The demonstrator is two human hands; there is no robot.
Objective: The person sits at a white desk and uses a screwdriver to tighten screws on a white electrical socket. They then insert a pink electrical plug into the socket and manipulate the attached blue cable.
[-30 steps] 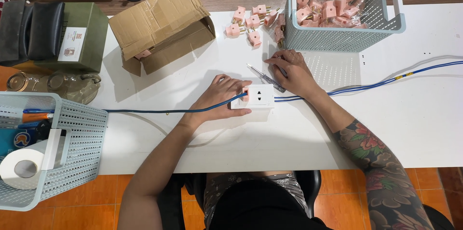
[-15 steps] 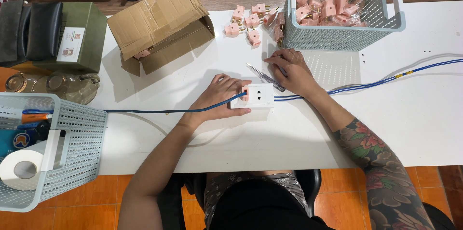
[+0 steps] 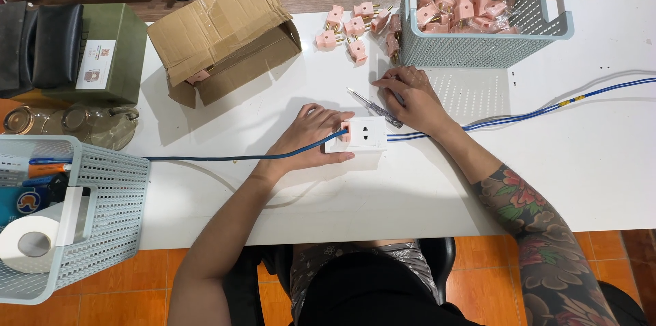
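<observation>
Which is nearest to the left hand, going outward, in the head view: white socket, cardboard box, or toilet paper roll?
1. White socket: under the left hand fingertips, table centre.
2. Cardboard box: beyond the hand, up-left.
3. Toilet paper roll: far left, inside the basket.

Right hand (image 3: 413,97) shifted slightly up and away from white rectangular plastic socket block (image 3: 363,135), fingers (image 3: 384,81) now spread on white tabletop (image 3: 588,162) near loose pink plastic plugs (image 3: 355,29); slim clear-handled screwdriver (image 3: 374,107) more exposed beside it. Left hand (image 3: 311,136) pressed closer onto socket's left end, over thin blue cable (image 3: 225,158)
</observation>
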